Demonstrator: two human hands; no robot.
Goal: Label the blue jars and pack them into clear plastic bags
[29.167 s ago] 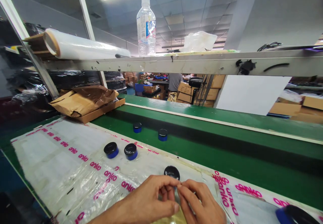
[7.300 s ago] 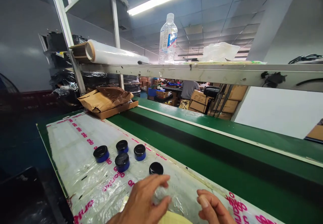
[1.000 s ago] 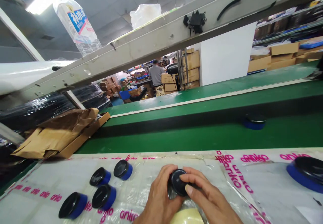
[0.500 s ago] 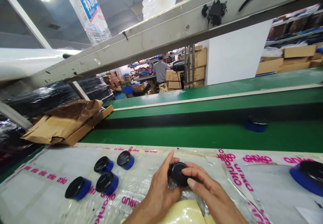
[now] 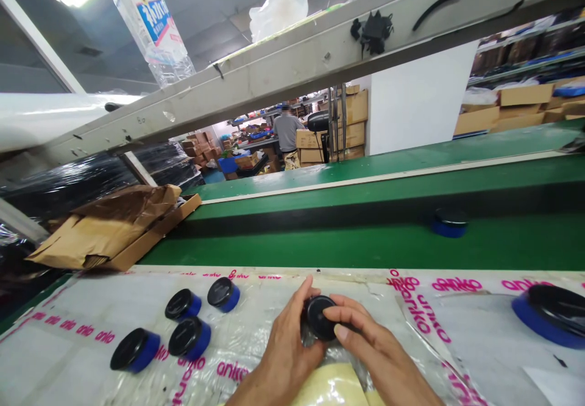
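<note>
Cardboard tray (image 5: pixel 158 236) with crumpled brown paper (image 5: pixel 100 229) at far left; then four black-topped blue containers (image 5: pixel 136 350) close together on the white sheet (image 5: pixel 50 363). Left hand (image 5: pixel 290 342) cupped around the side of a round black-topped piece (image 5: pixel 317 319), right hand (image 5: pixel 370 339) with fingertips closed on its top; base hidden, hard to tell whether also blue. Farther right, one container (image 5: pixel 450 226) on the green surface (image 5: pixel 521 235), another container (image 5: pixel 548 316) on the sheet.

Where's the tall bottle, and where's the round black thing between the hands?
Tall bottle (image 5: pixel 154 26): head view, on its label.
Round black thing (image 5: pixel 317 319): head view, near the middle of its top.
</note>
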